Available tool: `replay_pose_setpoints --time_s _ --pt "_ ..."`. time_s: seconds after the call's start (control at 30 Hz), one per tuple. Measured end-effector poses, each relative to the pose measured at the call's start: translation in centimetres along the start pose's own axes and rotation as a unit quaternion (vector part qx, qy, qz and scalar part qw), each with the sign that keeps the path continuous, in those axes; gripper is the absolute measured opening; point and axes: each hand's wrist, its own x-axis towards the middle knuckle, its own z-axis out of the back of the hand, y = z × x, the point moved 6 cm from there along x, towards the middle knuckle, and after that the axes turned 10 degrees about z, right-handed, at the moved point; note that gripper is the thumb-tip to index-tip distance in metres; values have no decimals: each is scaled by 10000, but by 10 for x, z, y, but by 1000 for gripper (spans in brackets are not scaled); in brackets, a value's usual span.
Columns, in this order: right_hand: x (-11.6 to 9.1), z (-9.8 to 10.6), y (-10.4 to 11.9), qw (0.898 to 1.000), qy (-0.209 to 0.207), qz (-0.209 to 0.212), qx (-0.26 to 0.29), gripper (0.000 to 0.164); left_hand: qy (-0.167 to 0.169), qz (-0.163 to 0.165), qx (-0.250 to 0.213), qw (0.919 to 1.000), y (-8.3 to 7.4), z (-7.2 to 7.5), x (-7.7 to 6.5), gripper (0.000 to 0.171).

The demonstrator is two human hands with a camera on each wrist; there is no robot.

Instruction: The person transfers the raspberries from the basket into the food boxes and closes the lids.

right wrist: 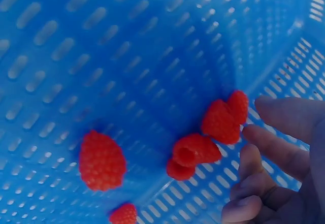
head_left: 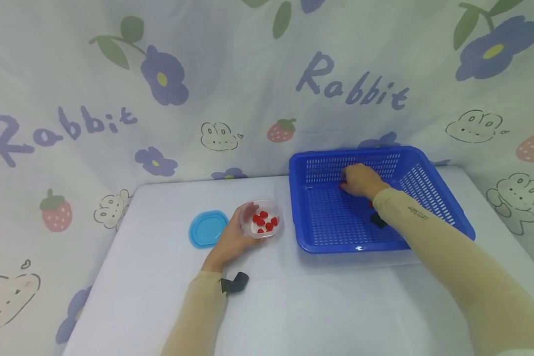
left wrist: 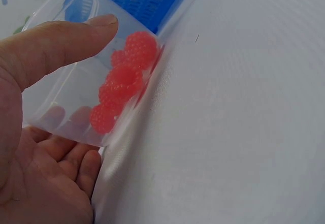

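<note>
My left hand [head_left: 236,233] grips a clear plastic tub [head_left: 247,228], its thumb on the near wall and its fingers around the far side. Several red raspberries [left wrist: 122,82] lie in the bottom of the tub, which is tilted in the left wrist view. My right hand [head_left: 362,179] reaches into a blue plastic basket [head_left: 320,217] near its back wall. Its fingertips [right wrist: 266,107] are parted, right beside a cluster of raspberries [right wrist: 221,122]. Another, larger-looking raspberry [right wrist: 102,160] and a small one [right wrist: 124,214] lie apart from that cluster on the basket floor.
A light-blue lid [head_left: 208,229] lies flat on the white table [head_left: 267,306], left of the tub. Behind the table hangs a printed cloth [head_left: 240,89], close to the basket's back rim. Black straps [head_left: 235,283] show at both wrists.
</note>
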Motion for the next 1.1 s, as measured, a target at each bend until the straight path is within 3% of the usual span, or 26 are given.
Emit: replay_pose_setpoints --time_s 0.23,1.1 --pt "3 -5 0 9997 13 -20 -262 13 -59 62 -43 10000 1 1 1 93" --pt "4 -8 4 9984 -15 -136 -545 13 34 92 -147 9998 -1 0 -1 93"
